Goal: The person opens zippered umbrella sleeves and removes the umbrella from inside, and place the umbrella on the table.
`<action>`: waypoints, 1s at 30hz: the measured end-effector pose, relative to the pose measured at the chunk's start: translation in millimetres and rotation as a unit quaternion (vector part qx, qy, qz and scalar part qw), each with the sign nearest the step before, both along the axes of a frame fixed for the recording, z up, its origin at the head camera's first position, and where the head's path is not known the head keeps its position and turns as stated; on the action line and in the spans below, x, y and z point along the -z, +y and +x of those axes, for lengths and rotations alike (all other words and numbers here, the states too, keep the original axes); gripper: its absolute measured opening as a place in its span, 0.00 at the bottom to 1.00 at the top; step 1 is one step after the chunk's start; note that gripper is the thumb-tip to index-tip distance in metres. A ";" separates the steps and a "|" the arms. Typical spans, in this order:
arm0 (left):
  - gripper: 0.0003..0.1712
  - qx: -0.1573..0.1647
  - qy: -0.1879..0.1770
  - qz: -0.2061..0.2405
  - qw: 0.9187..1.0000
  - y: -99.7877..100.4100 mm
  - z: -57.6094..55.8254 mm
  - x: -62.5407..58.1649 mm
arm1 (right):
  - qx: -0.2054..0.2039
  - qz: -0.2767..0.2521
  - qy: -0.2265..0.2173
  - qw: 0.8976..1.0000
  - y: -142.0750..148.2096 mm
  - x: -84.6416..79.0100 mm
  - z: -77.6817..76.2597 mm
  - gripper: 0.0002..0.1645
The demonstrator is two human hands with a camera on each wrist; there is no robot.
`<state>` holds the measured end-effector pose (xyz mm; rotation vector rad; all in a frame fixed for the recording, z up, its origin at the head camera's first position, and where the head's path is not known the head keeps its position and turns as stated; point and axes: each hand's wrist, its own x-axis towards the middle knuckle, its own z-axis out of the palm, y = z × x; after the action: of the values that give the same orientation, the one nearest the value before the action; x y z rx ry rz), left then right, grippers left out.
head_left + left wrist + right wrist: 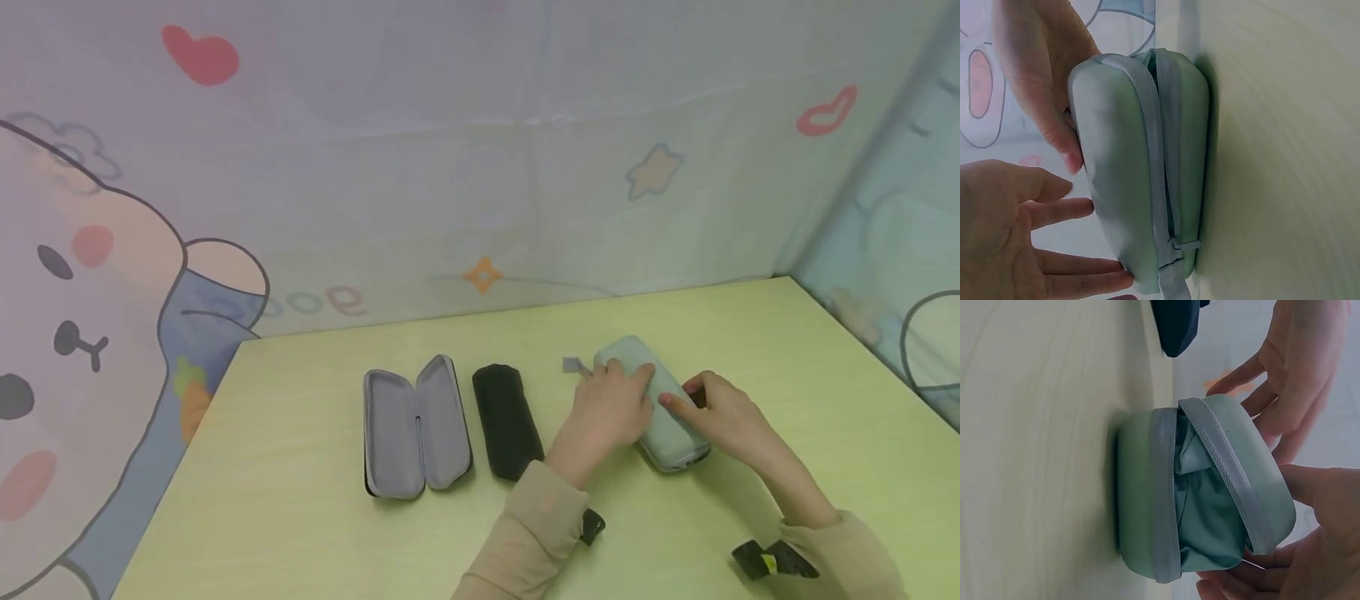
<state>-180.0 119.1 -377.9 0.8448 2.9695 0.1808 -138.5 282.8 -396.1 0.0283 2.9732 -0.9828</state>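
A pale green zip pencil case (671, 429) lies on the right part of the table, its zip undone along the near end and side. My left hand (611, 408) rests on its lid with fairly straight fingertips touching the top. With thumb above and fingers beneath the lid's edge, my right hand (723, 417) pinches the lid at the near right side. In the right wrist view the lid is lifted a little, and folded teal lining (1210, 519) shows in the gap. The grey zip tab (1174, 284) hangs at the far end. The case's contents are hidden.
Left of the pencil case lies a closed black case (506, 421), partly behind my left forearm. Farther left, a hard case with grey lining (393, 433) stands open. A printed cloth (555, 183) hangs behind the table's back edge.
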 end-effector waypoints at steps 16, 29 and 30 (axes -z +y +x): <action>0.29 0.061 0.049 0.031 0.996 -9.8 11.9 3.6 | 0.000 -0.007 0.055 0.998 -11.5 -10.6 3.7 0.28; 0.33 0.088 0.080 0.014 0.993 -31.5 16.8 5.0 | -0.012 -0.028 0.043 0.999 -25.8 -19.4 9.9 0.28; 0.33 0.090 0.084 0.015 0.992 -32.7 17.0 5.1 | -0.015 -0.030 0.044 0.998 -26.8 -19.7 10.5 0.28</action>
<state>-163.0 86.4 -383.1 1.1801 3.0273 0.1531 -128.0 255.9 -376.4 -0.0610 3.0106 -1.0959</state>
